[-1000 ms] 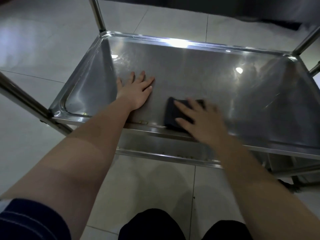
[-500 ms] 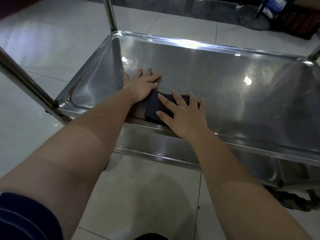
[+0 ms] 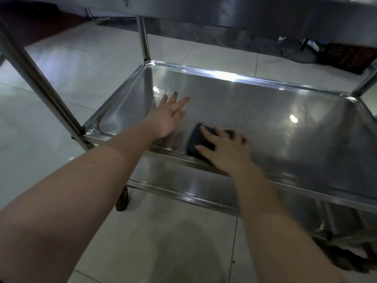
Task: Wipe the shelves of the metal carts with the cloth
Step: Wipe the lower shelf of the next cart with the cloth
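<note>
A shiny metal cart shelf [image 3: 265,111] fills the middle of the view, a shallow tray with raised rims. A dark folded cloth [image 3: 196,142] lies on it near the front rim. My right hand [image 3: 226,152] lies flat on the cloth with fingers spread and pressing down; it covers most of the cloth. My left hand [image 3: 168,116] rests open and flat on the bare shelf, to the left of the cloth and apart from it.
An upper shelf [image 3: 244,9] of the cart hangs overhead. Upright cart posts [image 3: 40,86] stand at the corners. A lower shelf rim [image 3: 183,193] and a caster [image 3: 122,201] show beneath. Pale floor tiles surround the cart; dark clutter [image 3: 330,54] lies at the far right.
My right hand has slid the cloth to the right, away from my left hand, which now lies further up the shelf. The view has pulled back and tilted up.
</note>
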A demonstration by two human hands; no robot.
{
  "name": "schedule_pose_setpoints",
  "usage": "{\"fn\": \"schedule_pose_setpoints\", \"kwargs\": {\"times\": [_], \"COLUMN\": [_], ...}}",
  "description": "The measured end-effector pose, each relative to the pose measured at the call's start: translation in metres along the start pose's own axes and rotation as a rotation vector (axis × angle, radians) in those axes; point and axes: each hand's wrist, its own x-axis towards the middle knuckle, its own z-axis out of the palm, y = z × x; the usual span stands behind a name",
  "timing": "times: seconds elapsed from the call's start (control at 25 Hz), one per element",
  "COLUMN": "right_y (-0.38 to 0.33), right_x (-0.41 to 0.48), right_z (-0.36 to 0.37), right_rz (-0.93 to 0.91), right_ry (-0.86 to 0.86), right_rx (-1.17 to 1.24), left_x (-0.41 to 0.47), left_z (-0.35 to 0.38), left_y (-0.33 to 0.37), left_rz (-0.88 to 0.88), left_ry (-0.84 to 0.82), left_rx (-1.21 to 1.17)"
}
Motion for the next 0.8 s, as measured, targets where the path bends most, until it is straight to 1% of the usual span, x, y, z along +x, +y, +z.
{"fn": "schedule_pose_setpoints", "kwargs": {"times": [0.08, 0.12, 0.16, 0.2, 0.24, 0.32, 0.36, 0.44, 0.52, 0.56, 0.64, 0.72, 0.8], "right_y": [-0.062, -0.074, -0.072, -0.059, -0.04, 0.001, 0.013, 0.02, 0.02, 0.02, 0.022, 0.017, 0.01], "right_x": [0.012, 0.02, 0.028, 0.034, 0.038, 0.042, 0.04, 0.032, 0.03, 0.031, 0.032, 0.031, 0.03], "right_z": [0.008, 0.006, 0.0, -0.006, -0.014, -0.017, -0.014, -0.002, 0.007, 0.008, 0.009, 0.012, 0.015], "right_rz": [-0.064, -0.088, -0.116, -0.125, -0.103, -0.003, 0.034, 0.052, 0.036, 0.021, -0.008, -0.038, -0.048], "right_ry": [-0.029, -0.068, -0.095, -0.085, -0.026, 0.118, 0.125, 0.083, 0.091, 0.095, 0.084, 0.054, 0.051], "right_rx": [-0.027, -0.011, 0.039, 0.124, 0.218, 0.338, 0.328, 0.261, 0.211, 0.186, 0.112, -0.002, -0.062], "left_x": [-0.017, -0.023, -0.027, -0.03, -0.031, -0.031, -0.03, -0.028, -0.031, -0.034, -0.04, -0.042, -0.039], "left_z": [0.005, 0.007, 0.007, 0.007, 0.008, 0.015, 0.022, 0.043, 0.058, 0.058, 0.041, 0.015, -0.001], "left_y": [0.009, 0.01, 0.01, 0.01, 0.01, 0.021, 0.032, 0.056, 0.063, 0.055, 0.016, -0.032, -0.054], "left_rz": [-0.006, -0.026, -0.065, -0.111, -0.144, -0.146, -0.117, -0.069, -0.107, -0.131, -0.193, -0.303, -0.41], "left_ry": [0.043, 0.082, 0.123, 0.157, 0.187, 0.201, 0.177, 0.08, -0.008, -0.016, 0.015, 0.01, -0.024], "left_rx": [-0.031, -0.037, -0.046, -0.057, -0.046, 0.087, 0.167, 0.255, 0.276, 0.282, 0.315, 0.343, 0.36]}}
